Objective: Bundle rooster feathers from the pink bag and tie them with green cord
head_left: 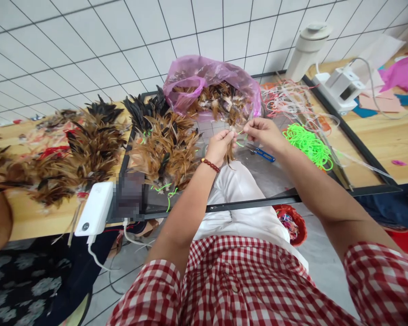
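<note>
Now, left hand point(219, 146): pinched shut on feather bundle point(230, 151), which hangs downward.
Right hand point(262, 131): just beside, fingers closed on green cord point(240, 143).

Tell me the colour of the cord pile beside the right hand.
Neon green; the cord pile shows best in the head view.

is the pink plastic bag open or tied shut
Open: the pink plastic bag gapes toward the person, and brown feathers spill from its mouth.

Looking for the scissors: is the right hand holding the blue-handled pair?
No, the blue-handled scissors lie on the table below the right hand, which pinches feathers.
</note>
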A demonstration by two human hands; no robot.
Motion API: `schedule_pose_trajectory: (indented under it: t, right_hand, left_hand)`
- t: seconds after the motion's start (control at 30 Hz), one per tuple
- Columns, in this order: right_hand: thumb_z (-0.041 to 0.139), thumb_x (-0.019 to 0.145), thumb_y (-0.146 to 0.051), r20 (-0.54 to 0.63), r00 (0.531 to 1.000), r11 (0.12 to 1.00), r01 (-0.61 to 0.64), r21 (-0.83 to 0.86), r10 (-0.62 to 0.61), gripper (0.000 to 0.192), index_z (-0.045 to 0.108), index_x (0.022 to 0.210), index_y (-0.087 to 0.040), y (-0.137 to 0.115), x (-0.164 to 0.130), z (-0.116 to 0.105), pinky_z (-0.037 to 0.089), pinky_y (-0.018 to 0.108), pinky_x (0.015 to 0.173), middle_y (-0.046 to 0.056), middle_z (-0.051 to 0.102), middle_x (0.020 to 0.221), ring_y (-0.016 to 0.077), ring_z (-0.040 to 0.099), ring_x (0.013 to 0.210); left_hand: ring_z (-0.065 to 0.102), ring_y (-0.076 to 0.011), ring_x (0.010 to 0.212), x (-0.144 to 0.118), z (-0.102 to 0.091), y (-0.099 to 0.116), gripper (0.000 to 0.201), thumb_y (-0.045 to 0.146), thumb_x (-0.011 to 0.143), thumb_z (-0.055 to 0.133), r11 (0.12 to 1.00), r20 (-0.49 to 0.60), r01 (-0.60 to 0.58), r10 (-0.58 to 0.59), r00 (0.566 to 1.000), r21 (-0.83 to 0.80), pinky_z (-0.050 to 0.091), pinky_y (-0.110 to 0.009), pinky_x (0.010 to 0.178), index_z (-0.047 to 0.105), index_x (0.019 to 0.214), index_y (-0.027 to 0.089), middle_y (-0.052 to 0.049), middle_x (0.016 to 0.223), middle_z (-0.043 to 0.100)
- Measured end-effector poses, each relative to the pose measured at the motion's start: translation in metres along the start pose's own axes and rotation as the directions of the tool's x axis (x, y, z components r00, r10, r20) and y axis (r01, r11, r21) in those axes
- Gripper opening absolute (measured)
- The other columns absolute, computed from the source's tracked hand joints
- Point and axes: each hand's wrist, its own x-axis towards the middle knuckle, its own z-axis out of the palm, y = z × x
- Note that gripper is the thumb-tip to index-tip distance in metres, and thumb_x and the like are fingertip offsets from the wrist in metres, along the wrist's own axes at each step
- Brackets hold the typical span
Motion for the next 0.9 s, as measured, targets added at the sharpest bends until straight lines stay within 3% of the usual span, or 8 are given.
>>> schedule_pose_trajectory:
  t: [0.13,0.27,0.4,0.57,0.73,0.9]
  right_hand:
    - [0.085,0.077,-0.049,0.078,0.997,0.989,-0.016,0.144,0.005,0.041,0.060,0.088,-0.019,-0.001,-0.001,-0.002,0.025,0.022,0.046,-0.005,0.055,0.061,0.0069,0.041,0.049]
    - [0.092,0.065,-0.056,0.226,0.974,0.982,-0.043,0.184,0.000,0.062,0.069,0.107,-0.016,-0.003,-0.006,0.001,0.024,0.022,0.045,-0.002,0.064,0.067,0.0084,0.049,0.051]
    - [0.093,0.061,-0.057,0.201,0.980,0.976,-0.045,0.214,0.001,0.053,0.071,0.084,-0.015,-0.004,-0.009,0.004,0.028,0.022,0.041,0.000,0.065,0.062,0.0082,0.051,0.048]
    - [0.095,0.055,-0.060,0.089,0.995,0.956,0.017,0.293,-0.045,0.055,0.063,0.067,-0.017,-0.009,-0.011,0.010,0.050,0.027,0.051,-0.002,0.061,0.057,0.0127,0.060,0.051]
    - [0.092,0.058,-0.060,-0.008,0.995,0.979,0.102,0.177,-0.102,0.052,0.067,0.070,-0.017,-0.005,-0.006,0.010,0.048,0.028,0.058,-0.002,0.061,0.059,0.0115,0.055,0.056]
    - [0.082,0.075,-0.045,0.025,0.984,0.972,0.177,-0.156,-0.175,0.031,0.075,0.089,-0.018,0.007,0.003,-0.009,0.045,0.030,0.068,0.000,0.067,0.073,0.0133,0.055,0.067]
  left_hand:
    - [0.051,-0.0032,0.045,-0.002,0.001,-0.004,0.023,0.016,0.091,0.069,0.999,0.045,0.037,-0.038,0.998,0.030,0.041,-0.017,0.052,0.061,0.070,0.013,0.005,0.057,0.056]
    - [0.050,-0.0032,0.044,-0.005,0.002,-0.005,0.027,0.013,0.092,0.067,0.995,0.154,0.099,-0.096,0.983,-0.010,0.043,-0.018,0.055,0.059,0.067,0.012,0.004,0.056,0.056]
    - [0.050,-0.0036,0.045,-0.009,0.003,-0.004,0.025,0.011,0.093,0.065,0.987,0.228,0.148,-0.131,0.965,-0.059,0.049,-0.021,0.060,0.061,0.068,0.011,0.004,0.058,0.057]
    - [0.054,-0.0041,0.049,-0.010,0.004,-0.005,0.019,0.012,0.094,0.063,0.982,0.251,0.164,-0.135,0.958,-0.096,0.050,-0.021,0.061,0.065,0.076,0.010,0.002,0.062,0.060]
    - [0.048,-0.0040,0.045,-0.010,0.004,-0.003,0.023,0.020,0.093,0.068,0.979,0.222,0.203,-0.194,0.955,-0.017,0.049,-0.021,0.057,0.062,0.073,0.012,0.005,0.058,0.055]
    - [0.040,-0.0024,0.042,-0.008,0.004,0.001,0.031,0.015,0.097,0.058,0.995,0.037,0.102,-0.103,0.994,0.011,0.044,-0.018,0.054,0.057,0.067,0.014,0.007,0.054,0.049]
